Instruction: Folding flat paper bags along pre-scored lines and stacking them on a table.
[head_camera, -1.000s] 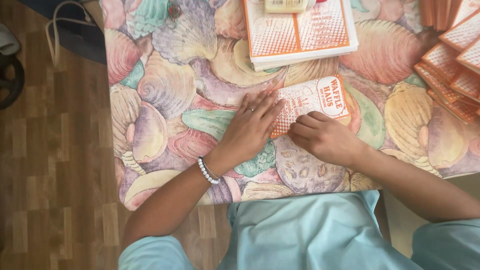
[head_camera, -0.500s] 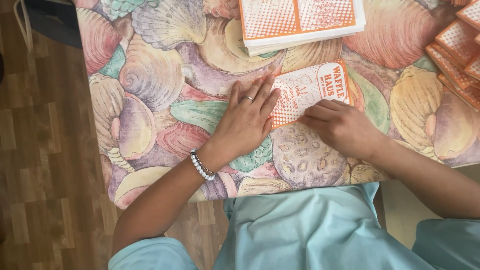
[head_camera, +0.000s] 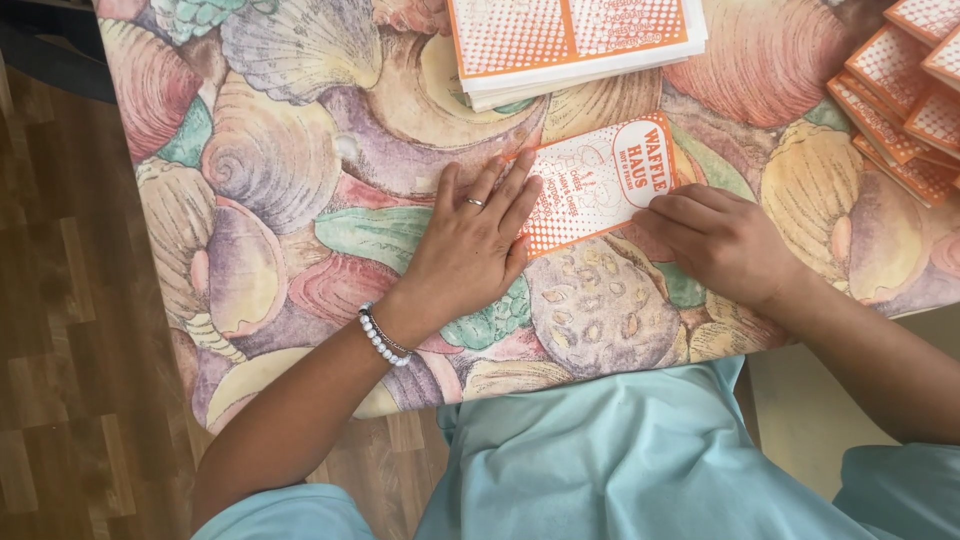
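An orange and white printed paper sheet (head_camera: 600, 185) lies folded flat on the table with a seashell-pattern cloth (head_camera: 280, 200). My left hand (head_camera: 470, 245), with a ring and a bead bracelet, presses flat on the sheet's left end, fingers spread. At the sheet's lower right edge rests my right hand (head_camera: 715, 245), its fingers curled and pressing down on the paper.
A stack of flat orange and white sheets (head_camera: 575, 40) sits at the table's far edge. Several folded orange pieces (head_camera: 905, 100) are piled at the right. Wooden floor (head_camera: 60, 300) lies to the left, and my light blue clothing (head_camera: 600, 460) is below the near edge.
The view has shifted left and slightly down. Both hands stay pressed on the sheet, with the right hand sliding a little along its lower edge.
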